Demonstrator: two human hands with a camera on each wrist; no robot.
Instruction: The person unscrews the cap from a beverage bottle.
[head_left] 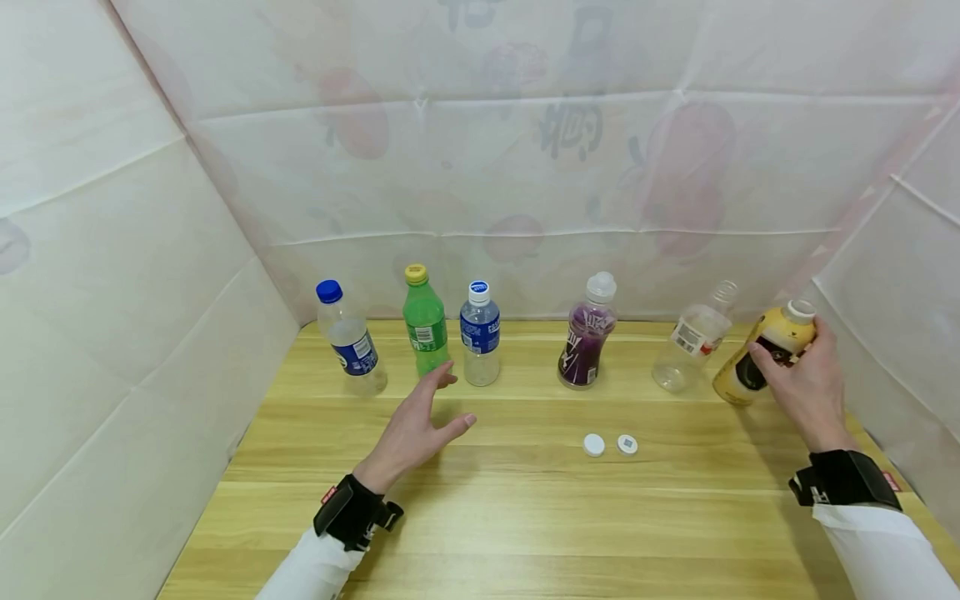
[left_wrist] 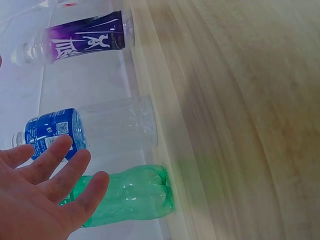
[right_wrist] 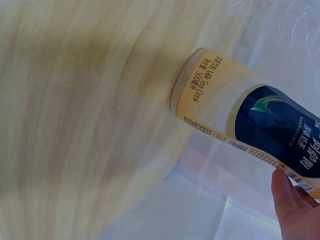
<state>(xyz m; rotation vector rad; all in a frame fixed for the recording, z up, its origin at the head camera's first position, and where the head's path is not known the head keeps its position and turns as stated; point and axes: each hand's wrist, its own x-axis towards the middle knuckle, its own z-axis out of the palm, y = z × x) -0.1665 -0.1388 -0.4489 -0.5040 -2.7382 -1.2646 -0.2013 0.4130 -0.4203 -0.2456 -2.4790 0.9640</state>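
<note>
At the right end of the row, my right hand grips a yellow milk tea bottle with a dark label and a white top. In the right wrist view the thumb lies against the side of the milk tea bottle, whose base is at the table. My left hand has its fingers spread and holds nothing. It is in front of a green bottle with a yellow cap and a clear bottle with a blue label; whether a fingertip touches the green one cannot be told.
A blue-capped bottle stands at the left end. Right of the middle are a purple drink bottle and a clear capless bottle. Two white caps, a plain cap and a marked cap, lie on the wooden table. Sheeted walls enclose it.
</note>
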